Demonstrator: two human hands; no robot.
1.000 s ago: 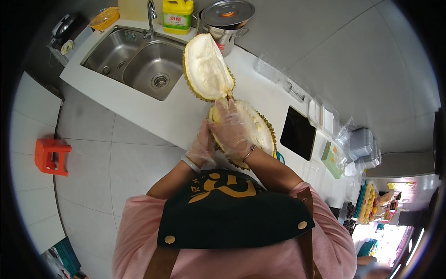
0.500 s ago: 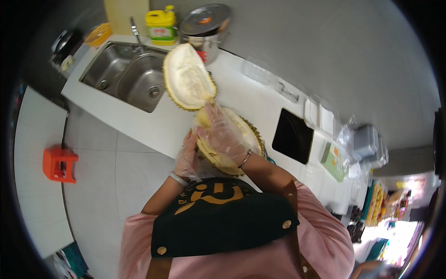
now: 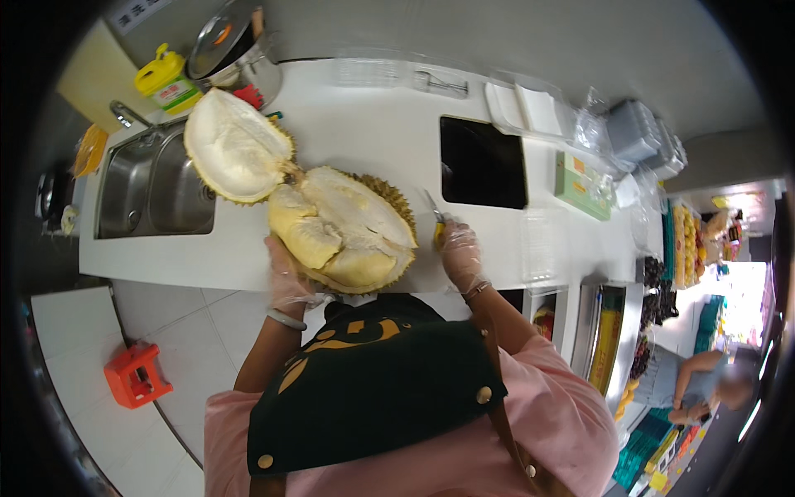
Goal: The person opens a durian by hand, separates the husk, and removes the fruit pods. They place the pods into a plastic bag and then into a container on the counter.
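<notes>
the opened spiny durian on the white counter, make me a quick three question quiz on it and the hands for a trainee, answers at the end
1. Multiple choice: what does the clear-gloved right hand hold? (a) a white plastic spoon (b) a small knife with a yellow handle (c) a green cloth
2. True or false: the white-lined durian shell half lies to the left of the spiny durian half with yellow flesh.
3. Open: where is the clear-gloved left hand?

Key: 1. b; 2. true; 3. at the near left edge of the half with yellow flesh.

Two durian halves [image 3: 352, 217], one knife [image 3: 432, 204]
</notes>
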